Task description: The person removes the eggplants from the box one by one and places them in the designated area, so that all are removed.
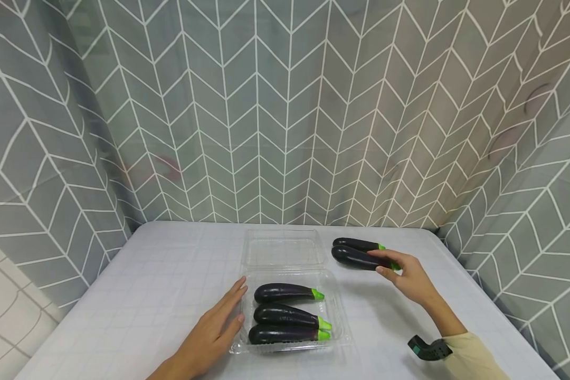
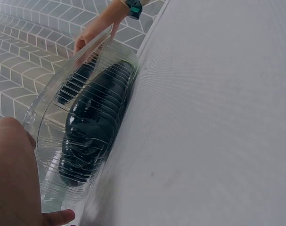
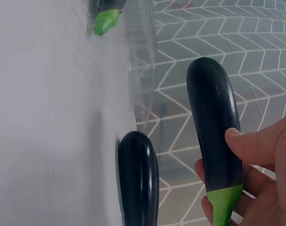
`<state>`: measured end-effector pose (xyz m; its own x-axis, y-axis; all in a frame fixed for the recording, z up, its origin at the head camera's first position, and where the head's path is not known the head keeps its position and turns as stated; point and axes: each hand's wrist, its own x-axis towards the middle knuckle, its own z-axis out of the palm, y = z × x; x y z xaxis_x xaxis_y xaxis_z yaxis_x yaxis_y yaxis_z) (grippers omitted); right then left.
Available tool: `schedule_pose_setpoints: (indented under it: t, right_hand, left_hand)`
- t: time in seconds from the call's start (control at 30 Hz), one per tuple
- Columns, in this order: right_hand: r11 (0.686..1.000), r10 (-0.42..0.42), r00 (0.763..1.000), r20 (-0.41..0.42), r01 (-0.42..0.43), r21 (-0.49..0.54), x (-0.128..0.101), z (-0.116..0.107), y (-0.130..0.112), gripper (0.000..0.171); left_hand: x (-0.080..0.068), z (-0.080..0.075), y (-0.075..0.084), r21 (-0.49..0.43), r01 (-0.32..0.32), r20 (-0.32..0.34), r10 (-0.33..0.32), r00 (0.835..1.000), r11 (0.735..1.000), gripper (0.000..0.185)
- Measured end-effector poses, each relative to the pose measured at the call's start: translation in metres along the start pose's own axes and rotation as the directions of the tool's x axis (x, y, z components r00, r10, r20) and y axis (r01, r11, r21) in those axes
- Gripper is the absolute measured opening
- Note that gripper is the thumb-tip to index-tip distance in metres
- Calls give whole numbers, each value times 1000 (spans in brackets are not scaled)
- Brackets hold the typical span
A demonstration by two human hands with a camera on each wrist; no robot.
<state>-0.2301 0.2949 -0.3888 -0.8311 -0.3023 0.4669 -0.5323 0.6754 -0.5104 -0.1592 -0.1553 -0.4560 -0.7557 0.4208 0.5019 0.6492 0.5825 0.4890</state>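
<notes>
My right hand [image 1: 410, 277] grips an eggplant [image 1: 356, 257] near its green stem end, thumb on one side and fingers on the other. In the right wrist view this eggplant [image 3: 213, 122] is raised off the table, while another eggplant [image 3: 139, 181] lies on the cloth. Three dark eggplants [image 1: 287, 315] lie side by side in a clear plastic container [image 1: 338, 311], their green ends to the right. At the container's left side rests my left hand [image 1: 214, 327], its fingers extended along the wall. The left wrist view shows the ribbed wall [image 2: 48, 127] between thumb and fingers.
The container's clear lid [image 1: 284, 251] is folded back flat behind it. A white cloth [image 1: 171, 274] covers the table, and a grey curtain with white chevrons [image 1: 285, 116] hangs behind and at both sides. A black band [image 1: 429, 348] is on the right wrist.
</notes>
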Motion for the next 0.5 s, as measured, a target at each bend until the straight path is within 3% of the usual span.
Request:
schedule_pose_setpoints:
  t: [0.5]
  right_hand:
    - [999, 38, 999, 18, -38, -14, -1, -4, 23, 28]
  left_hand:
    - [0, 0, 1, 0, 7, 3, -7, 1000, 1000, 55]
